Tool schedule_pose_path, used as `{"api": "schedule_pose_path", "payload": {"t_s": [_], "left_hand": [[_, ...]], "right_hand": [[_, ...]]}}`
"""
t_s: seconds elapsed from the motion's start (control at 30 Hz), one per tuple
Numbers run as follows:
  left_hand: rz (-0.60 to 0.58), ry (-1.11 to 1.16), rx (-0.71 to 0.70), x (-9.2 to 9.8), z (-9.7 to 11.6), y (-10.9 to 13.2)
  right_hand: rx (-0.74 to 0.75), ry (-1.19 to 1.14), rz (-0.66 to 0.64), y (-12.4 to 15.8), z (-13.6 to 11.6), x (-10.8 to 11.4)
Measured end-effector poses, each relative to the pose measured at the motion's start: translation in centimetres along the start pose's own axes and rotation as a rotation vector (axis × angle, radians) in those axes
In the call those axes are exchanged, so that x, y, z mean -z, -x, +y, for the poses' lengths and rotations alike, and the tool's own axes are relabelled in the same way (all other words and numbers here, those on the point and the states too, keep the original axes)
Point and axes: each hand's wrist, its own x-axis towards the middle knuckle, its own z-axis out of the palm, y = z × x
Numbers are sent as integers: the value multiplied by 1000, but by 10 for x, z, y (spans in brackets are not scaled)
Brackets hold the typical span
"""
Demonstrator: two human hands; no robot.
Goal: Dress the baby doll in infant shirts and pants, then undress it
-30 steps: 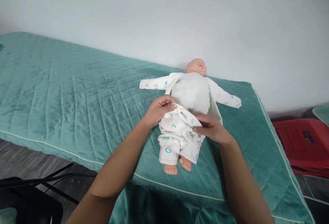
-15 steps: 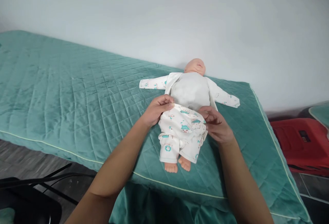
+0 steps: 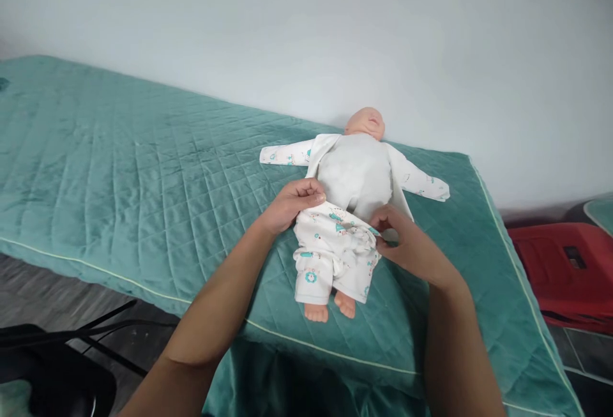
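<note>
1 doll (image 3: 357,165), 2 bare feet (image 3: 316,313) — left hand (image 3: 291,205) and right hand (image 3: 406,239) both pinch 1 trouser waistband (image 3: 341,214).

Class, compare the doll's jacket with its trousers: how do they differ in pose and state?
The jacket lies open, showing the chest of the doll; the trousers wrap around its legs.
The jacket's sleeves spread out sideways; the trousers' legs lie side by side.
The left hand and right hand grip the top of the trousers; the jacket's sleeves lie untouched.
Both are white with small teal prints.
</note>
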Motion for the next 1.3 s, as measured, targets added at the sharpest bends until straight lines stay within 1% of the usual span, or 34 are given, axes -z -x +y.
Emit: {"api": "schedule_pose_path", "payload": {"t_s": [0.03, 0.1, 0.2, 0.27, 0.33, 0.43, 0.53, 0.63, 0.73, 0.83, 0.93, 1.0, 1.1, 1.2, 1.3], "left_hand": [[-5, -24, 3, 0, 0, -1], [0, -75, 6, 1, 0, -2], [28, -157, 12, 3, 2, -4], [9, -219, 39, 7, 3, -6], [-70, -297, 92, 15, 5, -7], [-223, -381, 154, 27, 9, -9], [-335, -362, 180, 35, 14, -8], [-425, -318, 216, 37, 19, -6], [-467, -336, 228, 37, 23, -4], [-489, -377, 228, 38, 22, -6], [-513, -404, 198, 41, 19, -8], [-504, -396, 167, 42, 16, -9], [-434, -334, 140, 42, 13, -9], [-299, -275, 143, 41, 9, -9], [-143, -241, 137, 38, 5, -10]], "right_hand": [[-25, 85, 18, 1, 2, 0], [-90, 179, 33, 1, 8, 1], [-202, 183, -5, 1, 16, 0], [-243, 152, -33, 0, 20, 0], [-248, 84, -39, 0, 23, -1], [-233, -56, -36, -1, 30, -2], [-216, -201, -48, -2, 37, -3], [-195, -389, -71, -3, 38, -4], [-192, -526, -61, -3, 35, -3], [-186, -611, -24, -2, 31, 0], [-164, -675, 27, 1, 31, 2], [-144, -703, 91, 2, 33, 2], [-129, -709, 198, 1, 36, -2], [-112, -713, 314, -4, 35, -9], [-64, -709, 471, -10, 30, -14]]}}
